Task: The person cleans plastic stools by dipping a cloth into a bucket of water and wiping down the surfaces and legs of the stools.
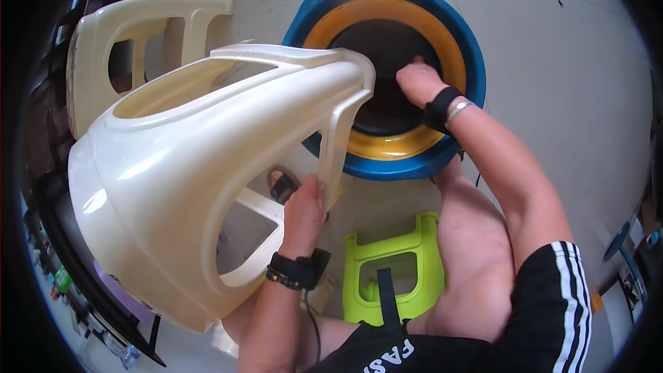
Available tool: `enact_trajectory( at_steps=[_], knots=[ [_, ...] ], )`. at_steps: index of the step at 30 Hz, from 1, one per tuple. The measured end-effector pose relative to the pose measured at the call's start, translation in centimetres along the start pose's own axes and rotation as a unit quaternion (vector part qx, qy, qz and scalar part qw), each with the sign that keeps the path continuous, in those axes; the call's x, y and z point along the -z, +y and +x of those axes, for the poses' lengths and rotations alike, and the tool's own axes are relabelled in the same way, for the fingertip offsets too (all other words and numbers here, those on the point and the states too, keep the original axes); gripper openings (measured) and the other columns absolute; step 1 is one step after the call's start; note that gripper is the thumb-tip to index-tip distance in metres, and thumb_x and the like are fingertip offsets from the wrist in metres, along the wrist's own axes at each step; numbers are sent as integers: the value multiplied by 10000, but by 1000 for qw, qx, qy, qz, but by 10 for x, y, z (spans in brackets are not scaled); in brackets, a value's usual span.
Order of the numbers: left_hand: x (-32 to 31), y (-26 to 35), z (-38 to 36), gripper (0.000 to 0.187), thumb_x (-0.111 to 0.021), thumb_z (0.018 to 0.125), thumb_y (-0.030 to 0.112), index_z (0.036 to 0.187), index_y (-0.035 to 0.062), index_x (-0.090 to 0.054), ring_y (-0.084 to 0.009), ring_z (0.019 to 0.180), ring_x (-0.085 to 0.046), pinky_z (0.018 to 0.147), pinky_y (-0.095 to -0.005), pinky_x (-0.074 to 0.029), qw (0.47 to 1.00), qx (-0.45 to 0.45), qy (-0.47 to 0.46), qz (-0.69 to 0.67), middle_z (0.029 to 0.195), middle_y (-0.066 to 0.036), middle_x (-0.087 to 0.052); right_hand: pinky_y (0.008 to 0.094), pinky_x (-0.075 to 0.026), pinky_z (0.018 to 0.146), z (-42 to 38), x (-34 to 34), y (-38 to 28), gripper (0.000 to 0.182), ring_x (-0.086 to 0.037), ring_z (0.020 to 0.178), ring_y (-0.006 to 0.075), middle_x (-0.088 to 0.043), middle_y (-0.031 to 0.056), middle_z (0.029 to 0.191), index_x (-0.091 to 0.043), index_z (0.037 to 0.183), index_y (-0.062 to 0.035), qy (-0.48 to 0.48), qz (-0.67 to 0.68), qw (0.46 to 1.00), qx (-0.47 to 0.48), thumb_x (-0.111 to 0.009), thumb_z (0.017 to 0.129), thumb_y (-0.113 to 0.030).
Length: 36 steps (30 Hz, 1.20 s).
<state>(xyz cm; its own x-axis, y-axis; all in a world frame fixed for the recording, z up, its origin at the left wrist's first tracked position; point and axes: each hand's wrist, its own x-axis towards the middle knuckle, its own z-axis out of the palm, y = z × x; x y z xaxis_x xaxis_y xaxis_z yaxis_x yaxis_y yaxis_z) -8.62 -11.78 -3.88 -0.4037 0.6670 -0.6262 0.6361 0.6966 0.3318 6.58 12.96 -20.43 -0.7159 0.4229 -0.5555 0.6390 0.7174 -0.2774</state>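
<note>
A large cream plastic stool (173,179) lies tipped on its side, its legs pointing toward the basin. My left hand (304,213) is closed around one of its legs. The end of the stool overlaps the rim of a round basin (475,76), blue outside with a yellow band inside. Dark water (380,38) appears to fill the basin's bottom. Over that dark middle, my right hand (420,83) is curled closed. Whatever its fingers may hold is hidden.
Another cream stool (93,52) lies on its side at the upper left. Between my legs is a small lime-green stool (394,297). A sandalled foot (282,184) shows beneath the large stool. Dark furniture and a bottle (129,356) line the left edge.
</note>
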Motion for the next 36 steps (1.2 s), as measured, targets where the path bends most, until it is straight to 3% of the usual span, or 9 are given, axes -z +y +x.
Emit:
enact_trajectory(
  at_steps=[4,7,9,12,17,27,30,33,36],
  knots=[
    [-1,0,0,188,-478,955,217,895,39,-486,-486,803,-552,657,-538,-419,1000,-7,5,-4,774,-275,-562,348,-540,751,-34,26,-8,195,-657,838,260,-674,163,851,-657,948,28,97,285,954,1,-582,801,-75],
    [-2,-2,0,189,-480,955,219,893,41,-490,-485,793,-554,655,-537,-421,1000,-15,9,-3,756,-274,-558,283,-523,639,-52,34,-36,177,-635,656,150,-637,116,786,-618,912,40,44,639,768,20,-585,826,-111],
    [0,-1,1,190,-478,955,220,895,40,-492,-484,789,-557,656,-536,-422,1000,-13,1,3,757,-274,-561,309,-519,669,-61,42,-63,184,-645,698,178,-648,138,800,-613,936,43,59,679,729,68,-588,828,-104],
    [3,3,0,191,-476,955,220,906,37,-494,-485,790,-557,660,-536,-423,1000,-5,-6,11,764,-276,-565,277,-521,722,-66,50,-88,138,-617,805,131,-636,83,870,-573,980,46,75,610,780,115,-578,872,-40],
    [0,-1,2,166,-485,943,188,881,36,-464,-485,744,-566,650,-566,-421,999,-48,3,15,704,-277,-568,400,-498,784,-26,-6,-66,170,-626,902,388,-641,235,902,-578,960,31,185,468,863,41,-602,825,-69],
    [2,0,1,162,-481,943,182,872,38,-460,-481,742,-568,648,-561,-427,998,-52,3,23,718,-277,-572,441,-457,796,-55,29,-92,153,-554,911,381,-557,199,932,-531,982,-9,237,424,862,147,-586,844,-46],
    [-3,-2,2,158,-481,943,178,875,37,-464,-481,743,-568,648,-560,-428,999,-39,2,22,721,-275,-572,485,-467,791,-32,11,-73,90,-556,904,405,-584,206,912,-558,895,-19,326,366,863,121,-568,836,-87],
    [-1,-1,2,155,-481,944,178,883,36,-469,-484,746,-568,647,-559,-429,999,-37,7,23,718,-276,-570,457,-488,805,-16,19,-52,90,-558,923,368,-601,177,927,-647,866,-39,239,365,900,17,-581,811,-67],
    [-2,-5,1,153,-480,944,179,893,36,-471,-490,750,-566,648,-561,-428,999,-50,12,4,723,-283,-571,426,-484,814,-24,28,-68,107,-550,941,328,-607,132,919,-668,912,-44,291,320,894,118,-613,821,-61]
  ],
)
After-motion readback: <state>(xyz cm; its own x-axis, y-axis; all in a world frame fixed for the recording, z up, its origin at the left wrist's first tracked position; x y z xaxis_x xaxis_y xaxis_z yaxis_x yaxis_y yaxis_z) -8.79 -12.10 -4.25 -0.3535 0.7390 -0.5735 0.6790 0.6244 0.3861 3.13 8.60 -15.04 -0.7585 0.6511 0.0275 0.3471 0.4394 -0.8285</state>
